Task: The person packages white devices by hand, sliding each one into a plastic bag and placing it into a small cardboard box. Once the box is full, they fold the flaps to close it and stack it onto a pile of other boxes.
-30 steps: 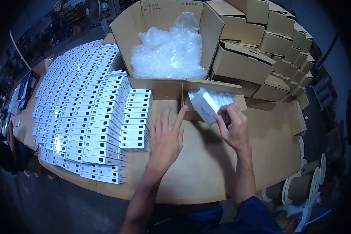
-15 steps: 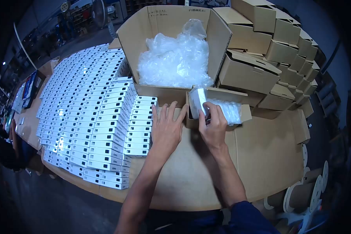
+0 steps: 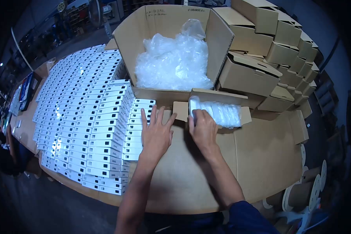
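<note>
Frame centre: right hand [image 3: 204, 128] gripping white rectangular packet [image 3: 194, 103] in open brown cardboard box [image 3: 221, 96]; left hand [image 3: 156, 134] spread open near stacked white cartons [image 3: 84, 117].

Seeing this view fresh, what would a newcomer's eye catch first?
Probably the dense rows of white boxes on the left. Next, the large open carton heaped with clear plastic at the back, brown boxes stacked to its right. In front, the right hand is at a small open carton.
</note>
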